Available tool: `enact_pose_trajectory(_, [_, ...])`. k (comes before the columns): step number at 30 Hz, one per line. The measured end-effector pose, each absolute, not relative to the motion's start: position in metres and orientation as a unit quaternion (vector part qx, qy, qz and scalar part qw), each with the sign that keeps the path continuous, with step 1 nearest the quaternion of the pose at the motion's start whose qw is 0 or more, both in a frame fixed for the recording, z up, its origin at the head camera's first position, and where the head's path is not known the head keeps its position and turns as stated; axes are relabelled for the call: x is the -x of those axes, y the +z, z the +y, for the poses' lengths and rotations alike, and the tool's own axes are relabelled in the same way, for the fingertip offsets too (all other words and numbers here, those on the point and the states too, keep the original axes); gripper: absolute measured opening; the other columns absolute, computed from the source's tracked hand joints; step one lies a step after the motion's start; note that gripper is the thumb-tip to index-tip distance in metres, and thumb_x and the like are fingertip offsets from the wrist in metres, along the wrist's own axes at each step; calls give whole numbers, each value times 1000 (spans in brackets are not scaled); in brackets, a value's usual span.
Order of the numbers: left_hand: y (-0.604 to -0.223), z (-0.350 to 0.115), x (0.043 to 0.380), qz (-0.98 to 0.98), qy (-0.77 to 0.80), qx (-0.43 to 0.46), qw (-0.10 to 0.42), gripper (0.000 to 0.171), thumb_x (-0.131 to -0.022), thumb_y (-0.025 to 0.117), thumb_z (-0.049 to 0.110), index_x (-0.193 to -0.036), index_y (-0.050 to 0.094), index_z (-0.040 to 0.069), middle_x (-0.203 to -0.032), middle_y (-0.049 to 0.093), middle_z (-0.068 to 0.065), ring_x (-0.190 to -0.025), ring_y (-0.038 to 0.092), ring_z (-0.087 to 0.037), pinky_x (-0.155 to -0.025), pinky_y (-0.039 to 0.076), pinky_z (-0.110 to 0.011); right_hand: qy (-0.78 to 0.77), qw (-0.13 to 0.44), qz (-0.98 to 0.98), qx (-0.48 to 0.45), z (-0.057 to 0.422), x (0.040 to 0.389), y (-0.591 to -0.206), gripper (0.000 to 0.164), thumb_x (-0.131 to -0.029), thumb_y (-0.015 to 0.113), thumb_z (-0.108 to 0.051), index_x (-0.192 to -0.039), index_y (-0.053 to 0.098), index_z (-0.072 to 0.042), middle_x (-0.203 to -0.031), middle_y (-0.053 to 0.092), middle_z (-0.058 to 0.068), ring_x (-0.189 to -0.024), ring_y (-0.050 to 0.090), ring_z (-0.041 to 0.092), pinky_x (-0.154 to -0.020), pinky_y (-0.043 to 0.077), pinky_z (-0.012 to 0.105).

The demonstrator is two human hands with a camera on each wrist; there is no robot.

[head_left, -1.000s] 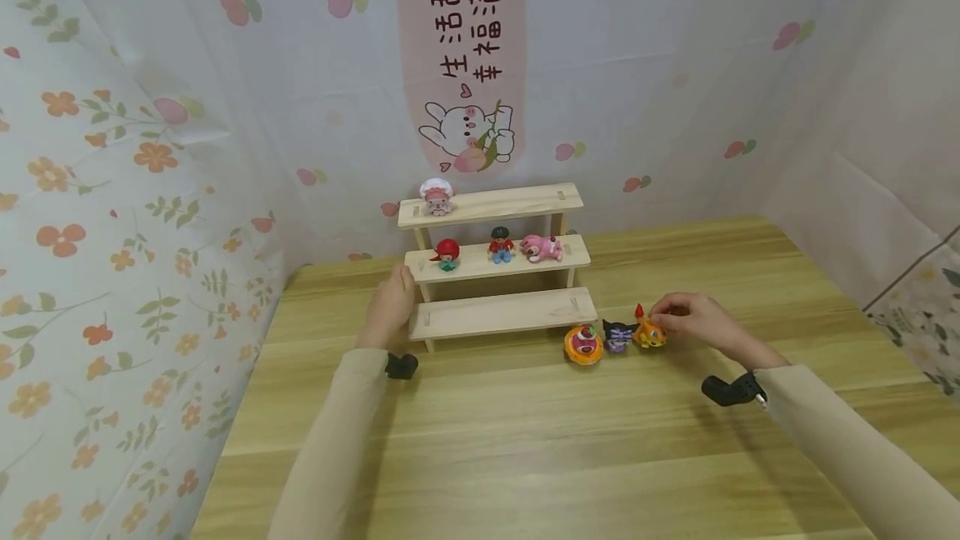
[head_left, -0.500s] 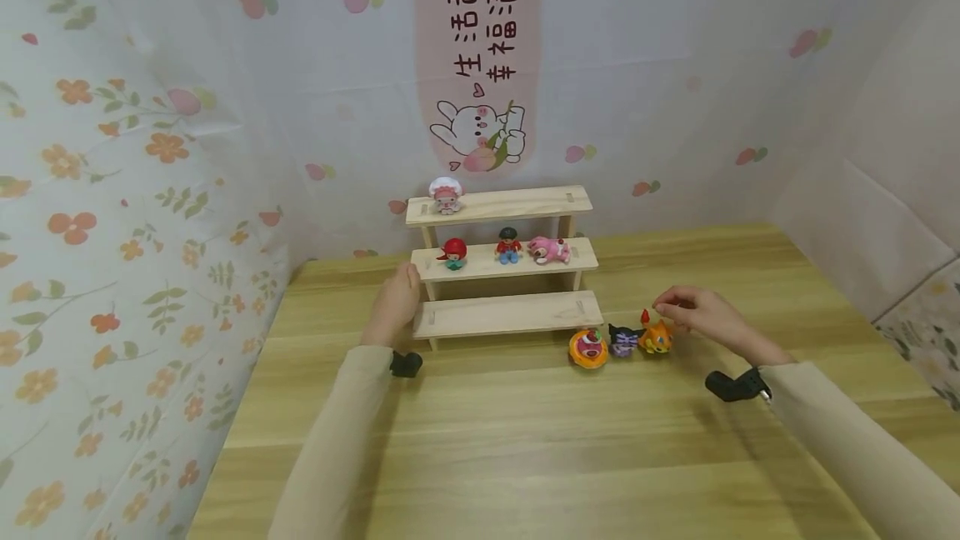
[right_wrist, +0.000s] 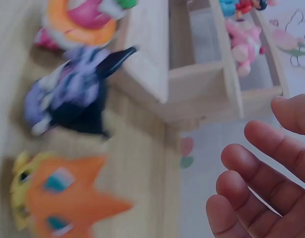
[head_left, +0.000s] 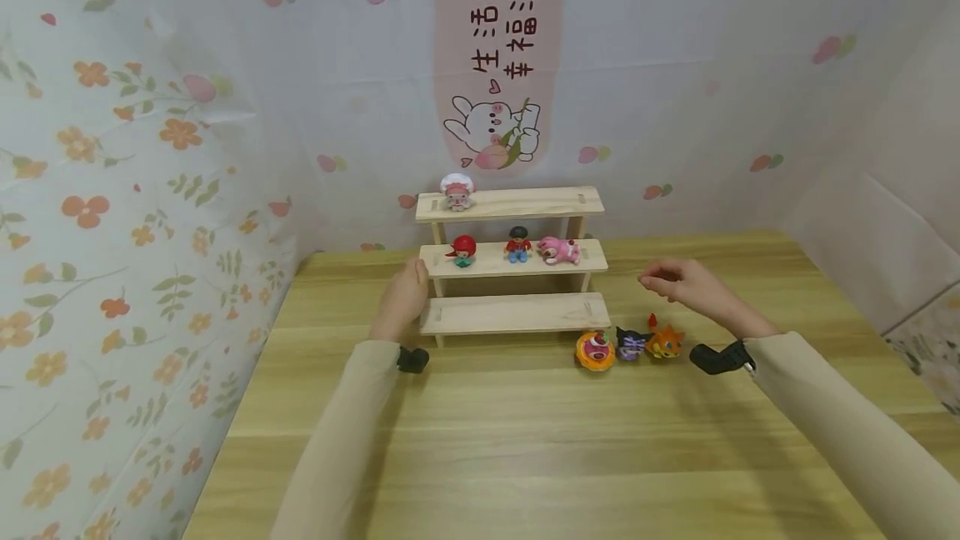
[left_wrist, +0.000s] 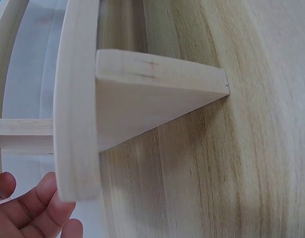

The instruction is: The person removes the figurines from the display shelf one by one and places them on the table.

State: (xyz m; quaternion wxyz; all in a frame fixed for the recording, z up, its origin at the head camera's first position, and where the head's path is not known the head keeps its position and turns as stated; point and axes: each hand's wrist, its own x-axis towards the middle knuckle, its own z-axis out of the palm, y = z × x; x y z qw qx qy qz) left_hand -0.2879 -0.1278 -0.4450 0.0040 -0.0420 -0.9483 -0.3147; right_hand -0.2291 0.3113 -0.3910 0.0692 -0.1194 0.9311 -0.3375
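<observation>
My left hand (head_left: 403, 298) is at the left end of a three-tier wooden display stand (head_left: 517, 313). In the left wrist view, its bent fingertips (left_wrist: 48, 191) lie by the end of a board (left_wrist: 77, 124) and seem to touch it; no pinch shows. Nothing is in my right hand (head_left: 693, 290), raised beyond the toys with fingers loosely bent and apart. Below it stands an orange dragon-like figure (head_left: 664, 343) with a red-tipped tail. Beside that are a black-and-purple figure (head_left: 632, 345) and a round orange toy (head_left: 596, 352) with a pink middle.
The top shelf bears a white-capped pink figure (head_left: 457, 192). On the middle shelf are a red-haired figure (head_left: 463, 251), a black-capped figure (head_left: 517, 245) and a pink animal figure (head_left: 559, 250). A patterned cloth (head_left: 360, 57) hangs behind the wooden table (head_left: 480, 440).
My right hand has left the orange dragon-like figure and moved up and away from it, fingers empty. My left hand stays at the stand's left end. The whole head view has shifted slightly.
</observation>
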Motion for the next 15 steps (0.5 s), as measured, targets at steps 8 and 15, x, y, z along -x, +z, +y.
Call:
enact_pose_trajectory(8, [-449, -130, 289, -948, -314, 48, 10, 44, -105, 14, 33, -114, 44, 3, -73, 49, -11, -75, 55, -29, -69, 47, -44, -333, 67, 929, 145, 278, 254, -372, 34, -98, 54, -32, -114, 64, -4, -100, 65, 12, -78, 56, 22, -68, 48, 33])
enact_pose_trajectory(15, [-449, -129, 290, -947, -317, 43, 11, 45, -105, 12, 35, -110, 45, 4, -69, 47, -8, -66, 52, -26, -59, 44, -39, -340, 58, 924, 168, 248, 273, -358, 35, -98, 54, -33, -114, 64, -4, -111, 64, 15, -96, 57, 29, -78, 46, 38])
